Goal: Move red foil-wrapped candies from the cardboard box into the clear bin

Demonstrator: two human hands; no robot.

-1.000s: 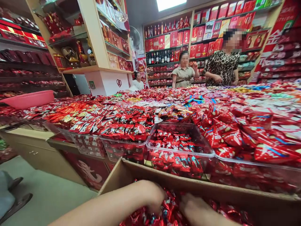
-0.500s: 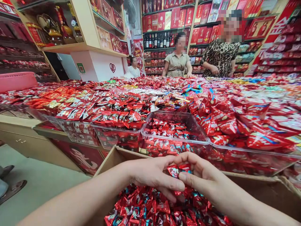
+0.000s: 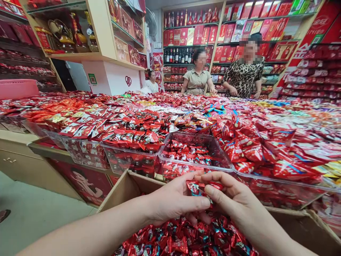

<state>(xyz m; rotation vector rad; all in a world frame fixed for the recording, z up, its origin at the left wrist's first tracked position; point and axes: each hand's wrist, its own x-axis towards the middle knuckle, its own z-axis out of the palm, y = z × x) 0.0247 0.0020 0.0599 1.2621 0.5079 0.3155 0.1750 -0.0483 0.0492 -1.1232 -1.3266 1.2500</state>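
Observation:
My left hand [image 3: 173, 199] and my right hand [image 3: 229, 192] meet above a cardboard box [image 3: 117, 190], their fingers curled around a few small red wrapped candies [image 3: 194, 187]. Parts of those wrappers show between the thumbs and fingers. Beneath both hands, the box holds a heap of red candies [image 3: 176, 243] with blue patches. Just beyond my fingertips stands a clear plastic bin [image 3: 197, 164], partly filled with similar red candies [image 3: 186, 151].
Heaped bins of larger red packets [image 3: 266, 149] and dark red packets [image 3: 138, 131] flank the clear bin. Behind the counter are two standing people [image 3: 198, 78] [image 3: 243, 76] and another person [image 3: 151, 83]. A pink basket [image 3: 18, 89] sits at left.
The view has tilted up slightly, so the counter and people appear lower. Both hands remain together around candies, with the wrappers between them shifted and turned.

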